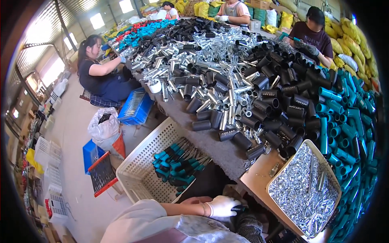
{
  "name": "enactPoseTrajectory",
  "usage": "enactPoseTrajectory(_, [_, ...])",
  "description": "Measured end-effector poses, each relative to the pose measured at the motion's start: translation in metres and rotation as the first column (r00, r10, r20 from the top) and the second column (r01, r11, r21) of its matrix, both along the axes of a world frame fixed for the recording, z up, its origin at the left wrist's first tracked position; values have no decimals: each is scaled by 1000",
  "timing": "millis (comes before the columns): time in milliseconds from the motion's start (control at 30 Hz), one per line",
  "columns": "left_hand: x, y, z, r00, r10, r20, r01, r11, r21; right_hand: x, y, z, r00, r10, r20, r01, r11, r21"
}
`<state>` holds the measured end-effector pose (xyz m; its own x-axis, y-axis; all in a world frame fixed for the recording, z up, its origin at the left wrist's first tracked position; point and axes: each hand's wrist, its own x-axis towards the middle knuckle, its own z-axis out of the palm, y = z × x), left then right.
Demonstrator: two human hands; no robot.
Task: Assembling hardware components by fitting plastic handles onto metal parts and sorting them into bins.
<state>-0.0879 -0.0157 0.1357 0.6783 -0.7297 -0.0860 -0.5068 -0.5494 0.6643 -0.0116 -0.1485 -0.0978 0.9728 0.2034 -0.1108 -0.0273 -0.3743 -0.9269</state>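
Note:
At the lower middle, my left hand [222,206], in a white glove, has its fingers closed round a short black cylindrical piece [239,208], perhaps a handle. A dark patterned sleeve [250,227] lies just to the right; my right hand cannot be made out among the dark shapes there. Left of my hands stands a cream perforated crate [133,165], holding several teal-and-black handled tools [174,168] with thin metal shafts. To the right, a cream tray [270,184] full of small silvery metal parts [302,190] rests at the table's near corner.
Heaps of black sleeves [279,97], shiny metal tubes [227,97] and teal tubes [344,129] cover the big table [182,121]. A blue crate [135,107], a white sack [104,125] and an orange-edged rack [106,175] stand left. Several co-workers [103,71] sit around the table.

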Motion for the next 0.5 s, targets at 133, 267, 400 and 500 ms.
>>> enactPoseTrajectory(133, [2, -21, 17, 996, 79, -31, -79, 997, -6, -26, -29, -17, 999, -24, -22, 21, 994, -109])
enactPoseTrajectory(267, [15, -30, -20, 968, 150, -199, -97, 962, 255, -48, -50, -23, 999, -24, -40, 15, 976, -218])
enactPoseTrajectory(400, [11, -21, -3, 956, 83, -281, -9, 968, 252, -59, -75, -21, 998, -52, -43, 36, 946, -323])
enactPoseTrajectory(500, [6, -29, -11, 960, 92, -263, -27, 970, 241, -58, -94, -25, 996, -88, -31, 68, 913, -402])
